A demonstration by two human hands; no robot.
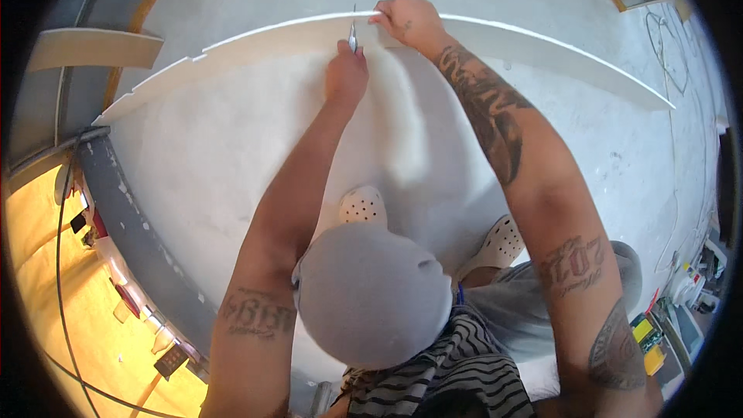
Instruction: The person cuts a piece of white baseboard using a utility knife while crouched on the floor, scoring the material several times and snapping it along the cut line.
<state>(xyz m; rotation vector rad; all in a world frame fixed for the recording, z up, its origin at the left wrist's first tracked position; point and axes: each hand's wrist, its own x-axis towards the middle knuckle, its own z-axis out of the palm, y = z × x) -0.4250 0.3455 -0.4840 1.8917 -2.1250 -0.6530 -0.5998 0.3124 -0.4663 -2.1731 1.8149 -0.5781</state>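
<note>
A long, narrow white board (263,42) stands on its edge across the far part of the view, with small notches along its left stretch. My left hand (346,73) is closed around a slim silver utility knife (353,37), its thin tip pointing up past the board's upper edge. Just right of the knife, my right hand (410,22) grips that upper edge, thumb on the near face and fingers over the top. Part of the knife's handle is hidden inside my left fist.
My knee (375,294) and two light perforated clogs (362,205) are below the board. A shorter board piece (93,49) lies at far left, above a dark ledge (143,209) and a black cable (63,279). Assorted tools and boxes (673,329) crowd the lower right.
</note>
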